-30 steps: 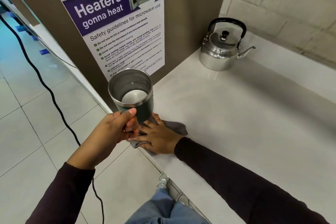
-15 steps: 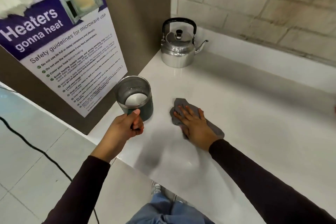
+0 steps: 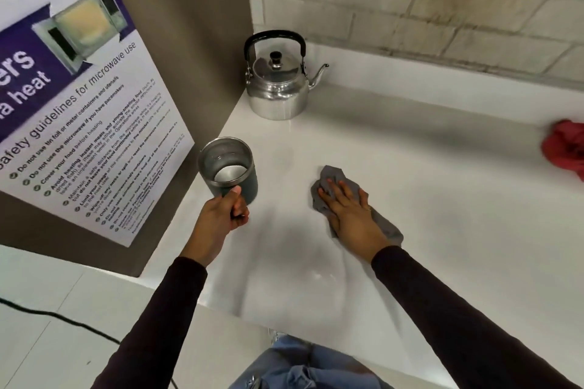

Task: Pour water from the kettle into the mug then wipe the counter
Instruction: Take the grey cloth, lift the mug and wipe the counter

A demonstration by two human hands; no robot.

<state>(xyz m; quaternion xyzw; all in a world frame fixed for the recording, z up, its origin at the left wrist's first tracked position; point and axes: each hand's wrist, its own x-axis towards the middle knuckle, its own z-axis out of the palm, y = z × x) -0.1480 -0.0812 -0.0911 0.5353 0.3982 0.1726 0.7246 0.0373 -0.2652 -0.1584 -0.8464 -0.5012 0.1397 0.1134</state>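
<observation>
Steel mug (image 3: pixel 228 167), left of centre frame, sits in the left hand's (image 3: pixel 221 215) closed grip; the right hand (image 3: pixel 347 211) presses flat, fingers spread, on the grey cloth (image 3: pixel 335 177) on the bench (image 3: pixel 442 199). Kettle (image 3: pixel 278 85) stands upper centre. A tilted mug could spill water onto wiped bench.

**White counter, three things resting on it**

The white counter (image 3: pixel 410 230) runs along a brick wall, glossy, faint wet streaks near its front edge. Back in the left corner stands the metal kettle (image 3: pixel 278 85), upright, lid on. A grey cloth (image 3: pixel 335 189) lies flat mid-counter. Far right, against the back edge, sits a bunched red cloth (image 3: pixel 565 148), partly cut off.
</observation>
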